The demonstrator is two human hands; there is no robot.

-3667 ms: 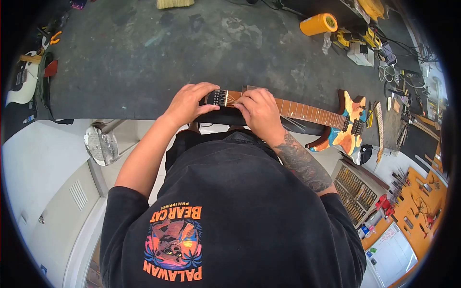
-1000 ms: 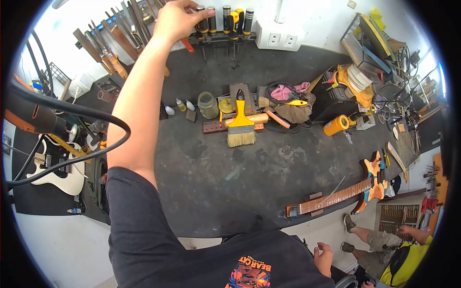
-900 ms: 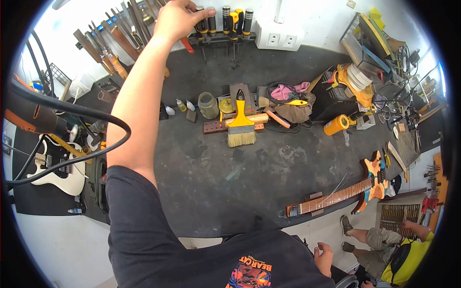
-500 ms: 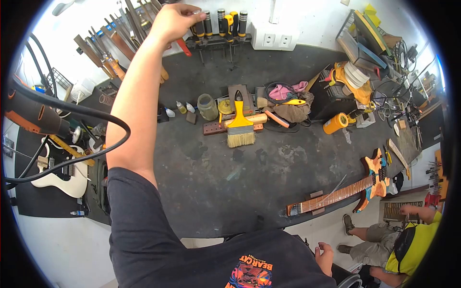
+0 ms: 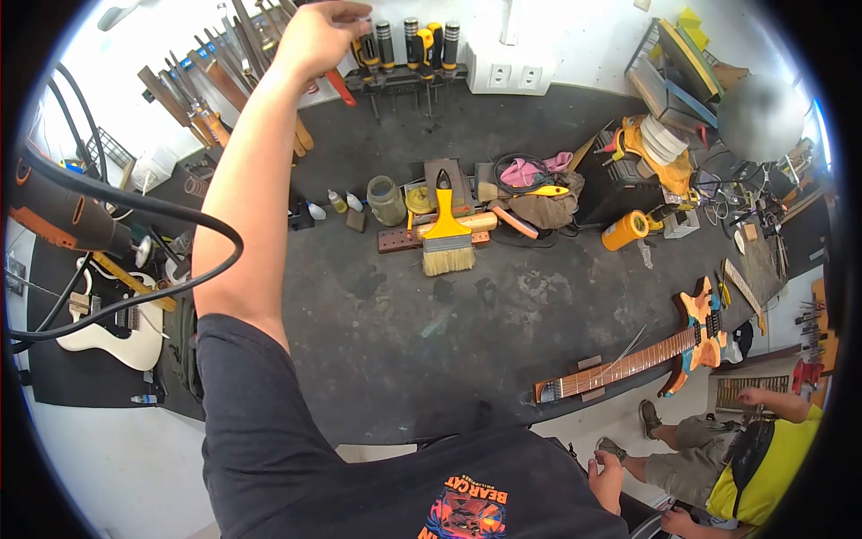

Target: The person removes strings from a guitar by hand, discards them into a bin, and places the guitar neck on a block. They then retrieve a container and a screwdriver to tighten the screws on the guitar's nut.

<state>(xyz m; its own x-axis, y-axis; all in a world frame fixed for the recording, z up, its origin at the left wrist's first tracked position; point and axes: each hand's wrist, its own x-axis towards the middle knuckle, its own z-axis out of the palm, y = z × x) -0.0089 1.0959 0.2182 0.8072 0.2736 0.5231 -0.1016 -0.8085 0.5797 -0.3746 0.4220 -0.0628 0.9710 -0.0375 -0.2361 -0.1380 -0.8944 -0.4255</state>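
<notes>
My left hand (image 5: 325,38) is raised to the screwdriver rack on the wall, thumb and fingers closed around the top of a black and yellow screwdriver (image 5: 369,52) at its left end. Other screwdrivers (image 5: 424,47) hang just right of it. A red handle (image 5: 340,88) sticks out below my wrist. Low in the view, my right hand (image 5: 607,481) is beside my body below the bench edge, fingers loosely bent and apart, with nothing visible in it.
On the dark bench (image 5: 404,359) lie a wide yellow brush (image 5: 445,216), a glass jar (image 5: 387,201), an orange bottle (image 5: 625,231) and a guitar (image 5: 700,337). A power tool (image 5: 67,216) and cable hang left near a white guitar (image 5: 117,337). A person in yellow (image 5: 781,467) is at lower right.
My left hand has shifted slightly up and left at the rack. The other person has moved a foot and the arms. A grey blur has appeared at the upper right.
</notes>
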